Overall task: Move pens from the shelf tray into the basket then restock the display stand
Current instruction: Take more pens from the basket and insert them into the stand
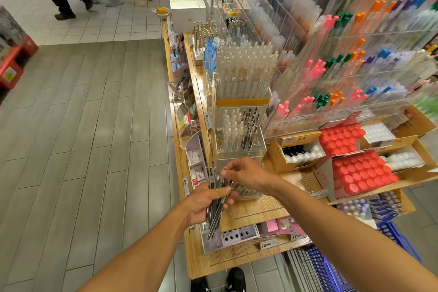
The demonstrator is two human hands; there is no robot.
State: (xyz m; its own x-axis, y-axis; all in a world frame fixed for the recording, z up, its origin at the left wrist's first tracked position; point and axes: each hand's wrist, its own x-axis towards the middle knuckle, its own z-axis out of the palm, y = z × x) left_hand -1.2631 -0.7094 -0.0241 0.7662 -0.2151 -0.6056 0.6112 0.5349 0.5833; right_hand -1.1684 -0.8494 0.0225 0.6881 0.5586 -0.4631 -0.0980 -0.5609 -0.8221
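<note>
While the left hand [203, 201] clasps slim black-and-silver pens [216, 208], the right hand's [246, 174] grip pinches one.

**Both bare arms extended, hands meeting at centre**

Left hand [203, 204]: forearm enters from lower left, palm turned inward, fingers curled round a bundle of slim dark-and-clear pens [215, 208]; a tan band sits on one finger. Right hand [246, 173]: forearm enters from lower right and crosses above the left, wrist bent, thumb and fingertips pinched at the bundle's upper ends
</note>
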